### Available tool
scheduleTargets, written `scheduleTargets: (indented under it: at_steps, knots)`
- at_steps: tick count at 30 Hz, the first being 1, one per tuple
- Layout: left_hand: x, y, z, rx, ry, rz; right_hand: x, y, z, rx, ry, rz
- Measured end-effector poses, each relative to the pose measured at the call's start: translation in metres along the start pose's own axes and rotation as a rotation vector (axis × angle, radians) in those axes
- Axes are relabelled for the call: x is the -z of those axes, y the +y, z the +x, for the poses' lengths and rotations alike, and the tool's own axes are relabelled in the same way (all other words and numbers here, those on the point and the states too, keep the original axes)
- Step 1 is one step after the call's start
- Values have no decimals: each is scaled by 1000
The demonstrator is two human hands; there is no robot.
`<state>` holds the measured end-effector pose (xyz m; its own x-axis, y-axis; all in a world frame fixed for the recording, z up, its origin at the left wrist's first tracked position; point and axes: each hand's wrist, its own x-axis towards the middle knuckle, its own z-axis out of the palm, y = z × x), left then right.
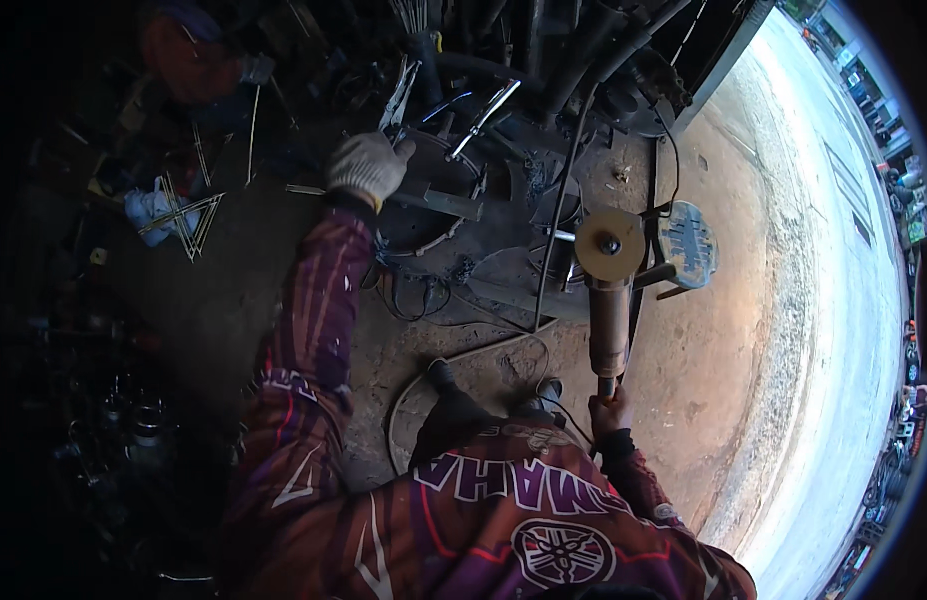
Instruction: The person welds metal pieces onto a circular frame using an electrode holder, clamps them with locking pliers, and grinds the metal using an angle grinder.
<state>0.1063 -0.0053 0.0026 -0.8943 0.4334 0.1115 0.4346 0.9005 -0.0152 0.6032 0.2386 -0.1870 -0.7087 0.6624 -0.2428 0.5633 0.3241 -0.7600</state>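
Observation:
My right hand, bare, is closed around the rear end of an angle grinder. The tool stands out away from me, and its round tan disc faces up. My left hand wears a pale knit glove and reaches over the dark work surface. Its thumb sticks out, but the other fingers are hidden, so what it grips, if anything, does not show. Just beyond the glove are locking pliers. Beside it lies a flat metal bar across a round metal rim. A shiny clamp-like tool lies farther right.
Hoses and cables loop over the floor near my feet. A blue-grey worn plate stands right of the disc. Thin rods lie on a pale cloth at left. Another person's sleeve shows at far left.

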Motion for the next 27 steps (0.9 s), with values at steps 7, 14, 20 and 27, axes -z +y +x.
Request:
scheduleTargets:
  at_steps: [7, 14, 20, 27]
  knots:
    - [-2, 174, -215, -277, -152, -1348, 40, -98, 51, 242, 81, -41]
    - [27, 250, -157, -83, 52, -1992, 25, -152, 54, 315, 161, -115]
    - [30, 217, -133, -52, -213, -2239, 68, -192, 64, 182, -573, 680]
    - [28, 233, -109, -142, -298, -2632, 100, -229, 121, 79, -1000, 753]
